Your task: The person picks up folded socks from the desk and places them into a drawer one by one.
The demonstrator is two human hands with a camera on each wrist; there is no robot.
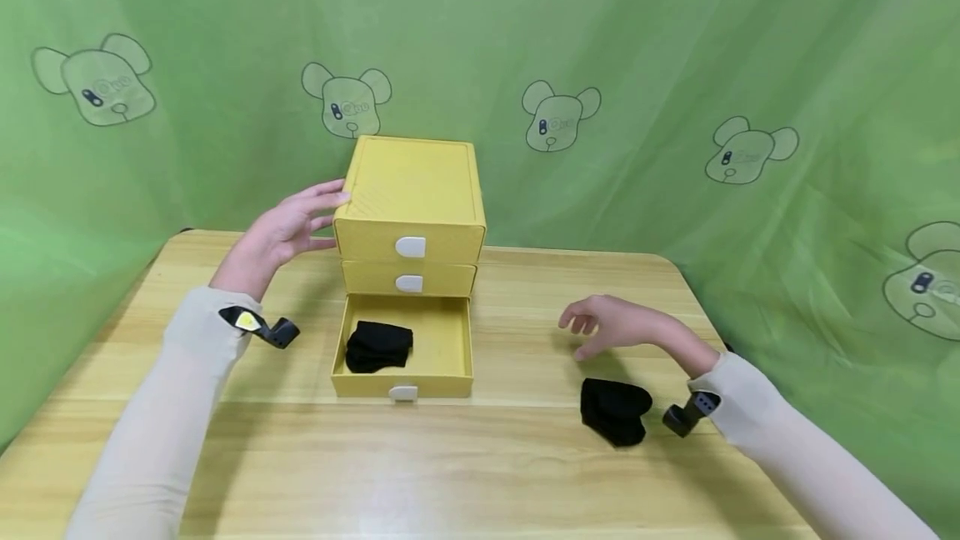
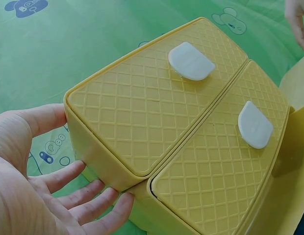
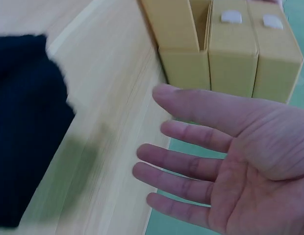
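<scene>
A yellow three-drawer box (image 1: 408, 182) stands at the back of the table, its bottom drawer (image 1: 442, 340) pulled out. Folded black socks (image 1: 378, 346) lie in that drawer's left side. My left hand (image 1: 288, 227) rests its fingertips against the box's left side, fingers spread and fairly straight, as the left wrist view shows too. Above the table on the right, my right hand (image 1: 618, 323) hovers with relaxed fingers and nothing in them. Just in front of it lies a second folded black bundle of socks (image 1: 615, 411); its dark fabric (image 3: 27, 122) fills the left of the right wrist view.
The wooden table (image 1: 525, 473) extends in front of the box and to both sides. A green curtain (image 1: 465, 32) with bear-head drawings hangs behind and at the sides. White pull tabs (image 1: 410, 247) mark the drawer fronts.
</scene>
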